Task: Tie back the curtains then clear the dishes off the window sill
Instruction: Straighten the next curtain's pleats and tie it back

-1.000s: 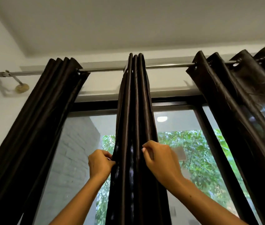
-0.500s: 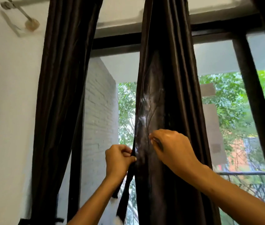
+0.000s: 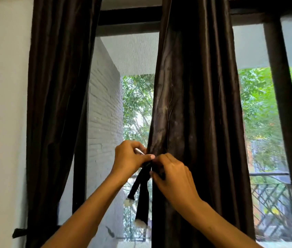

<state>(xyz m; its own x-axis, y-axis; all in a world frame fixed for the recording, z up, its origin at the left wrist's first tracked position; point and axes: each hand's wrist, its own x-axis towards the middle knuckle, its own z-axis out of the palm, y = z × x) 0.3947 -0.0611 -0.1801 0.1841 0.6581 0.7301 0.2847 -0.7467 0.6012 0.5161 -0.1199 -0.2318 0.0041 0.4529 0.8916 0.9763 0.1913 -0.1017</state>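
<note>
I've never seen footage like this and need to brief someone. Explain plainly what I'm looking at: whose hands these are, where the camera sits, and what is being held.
There is no machine here. A person wears a wide-angle camera on the head, so the one picture looks forward over their own two bare arms toward a window.

The left hand and the right hand meet at the left edge of the middle curtain, a dark, gathered panel. Both pinch a dark tie-back strip there; its two ends hang below the hands, each tipped with a pale tuft. Something small and shiny shows in the left hand, too unclear to name.

Another dark curtain hangs at the left by the white wall. Outside are a brick wall, trees and a railing. No window sill or dishes are in view.
</note>
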